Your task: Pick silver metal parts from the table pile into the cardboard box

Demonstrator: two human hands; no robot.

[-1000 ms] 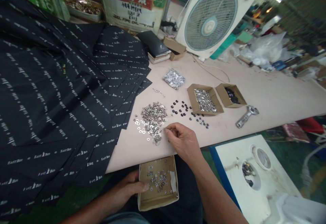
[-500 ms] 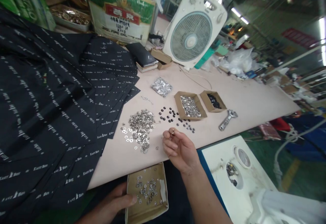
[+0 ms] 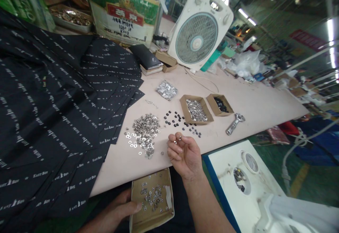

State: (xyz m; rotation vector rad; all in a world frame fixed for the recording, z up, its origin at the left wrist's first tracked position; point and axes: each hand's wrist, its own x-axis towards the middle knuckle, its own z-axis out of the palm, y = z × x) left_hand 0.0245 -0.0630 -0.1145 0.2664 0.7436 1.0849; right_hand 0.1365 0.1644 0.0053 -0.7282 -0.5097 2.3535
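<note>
My left hand grips the left wall of a shallow cardboard box below the table edge, thumb over the rim. Small metal snap fasteners lie scattered inside it. Palm up, my right hand pinches a small shiny metal snap fastener between thumb and fingertips, above the table's front edge. Another shiny bit shows by its fingers. Left of that hand, a pile of silver snap fasteners spreads over the table. Black caps lie loose behind the hand.
A cardboard box of silver parts stands beside a smaller box of black parts. Nearby are a metal tool, a bag of silver parts and a fan. Dark printed fabric covers the left; a white machine table adjoins at right.
The view has shifted slightly. My right hand has turned a little, with the snap fastener still pinched at its fingertips. My left hand keeps its hold on the box.
</note>
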